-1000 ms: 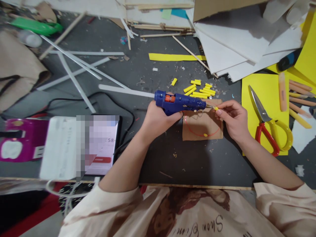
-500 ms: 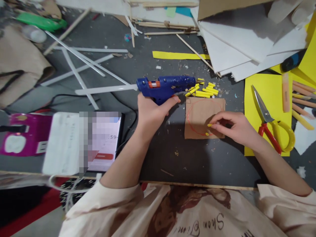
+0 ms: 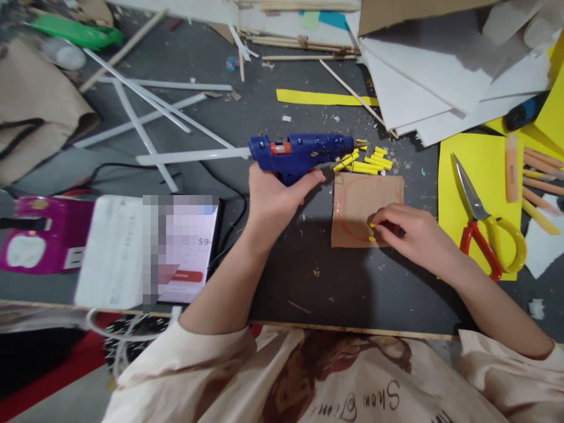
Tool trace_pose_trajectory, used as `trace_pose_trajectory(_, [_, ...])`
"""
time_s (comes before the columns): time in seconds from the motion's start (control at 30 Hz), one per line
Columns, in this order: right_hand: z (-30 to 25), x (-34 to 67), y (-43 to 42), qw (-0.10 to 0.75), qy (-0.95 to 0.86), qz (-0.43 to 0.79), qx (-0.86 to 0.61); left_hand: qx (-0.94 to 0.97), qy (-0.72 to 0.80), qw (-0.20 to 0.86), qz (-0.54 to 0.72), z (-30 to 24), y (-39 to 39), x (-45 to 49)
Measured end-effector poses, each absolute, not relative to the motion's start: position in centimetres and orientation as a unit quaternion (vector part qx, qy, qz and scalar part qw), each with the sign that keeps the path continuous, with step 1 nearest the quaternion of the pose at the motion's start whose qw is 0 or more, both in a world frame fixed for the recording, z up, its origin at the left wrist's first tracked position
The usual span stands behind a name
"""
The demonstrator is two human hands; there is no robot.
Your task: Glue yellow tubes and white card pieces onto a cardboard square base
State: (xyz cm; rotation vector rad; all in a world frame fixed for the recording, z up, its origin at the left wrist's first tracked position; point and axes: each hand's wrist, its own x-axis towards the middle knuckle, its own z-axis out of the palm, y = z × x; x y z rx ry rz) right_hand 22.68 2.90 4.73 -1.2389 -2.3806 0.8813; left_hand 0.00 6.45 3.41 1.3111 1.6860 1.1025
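Note:
My left hand [image 3: 277, 200] is wrapped round the grip of a blue glue gun [image 3: 304, 150], with a long white glue stick [image 3: 194, 156] poking out of its back end. The gun's nozzle points right, above several short yellow rolled-paper pieces [image 3: 365, 166]. Below them lies a square of brown cardboard [image 3: 361, 202] with a red circle drawn on it. Over its lower right part, my right hand [image 3: 408, 232] pinches a small yellow piece [image 3: 373, 225] in its fingertips. A second yellow bit [image 3: 372, 239] sits just below, on the circle's line.
Scissors [image 3: 478, 217] with red and yellow handles lie on yellow paper [image 3: 449, 235] at right. White sheets [image 3: 432, 88] are stacked behind. Loose glue sticks [image 3: 136, 126] cross one another at left, above a phone [image 3: 187, 252]. A black cord [image 3: 229, 191] runs beside my left forearm.
My right hand's fingertips have dipped slightly and hide more of the yellow piece. My left hand keeps its hold on the glue gun; the whole view has shifted a little.

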Motion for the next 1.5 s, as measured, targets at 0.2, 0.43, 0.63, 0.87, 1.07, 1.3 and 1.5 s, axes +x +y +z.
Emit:
trace_pose_trajectory(0.2, [4.79, 22.51, 2.36, 0.108, -0.874, 0.231, -0.414, 0.499, 0.636, 0.362, 0.464, 2.94, 6.73, -0.04])
trace_pose_trajectory(0.43, [4.71, 22.52, 2.22, 0.095, -0.894, 0.191, -0.393, 0.493, 0.632, 0.365, 0.473, 2.95, 6.75, -0.05])
trace_pose_trajectory(0.63, [4.99, 22.76, 2.53, 0.123, -0.874, 0.253, -0.395, 0.489, 0.629, 0.367, 0.480, 2.94, 6.75, -0.03])
trace_pose_trajectory(0.87, [4.93, 22.91, 3.00, 0.127, -0.846, 0.308, -0.416, 0.491, 0.629, 0.366, 0.479, 2.64, 6.91, -0.18])
trace_pose_trajectory(1.07, [4.97, 22.89, 2.97, 0.107, -0.848, 0.312, -0.415, 0.494, 0.632, 0.363, 0.474, 2.80, 6.87, -0.10])
trace_pose_trajectory(1.3, [4.92, 22.76, 2.99, 0.091, -0.845, 0.321, -0.418, 0.497, 0.640, 0.360, 0.462, 2.86, 6.84, -0.09])
trace_pose_trajectory(1.5, [4.92, 22.55, 2.93, 0.078, -0.833, 0.331, -0.436, 0.499, 0.646, 0.359, 0.453, 2.93, 6.79, -0.09])
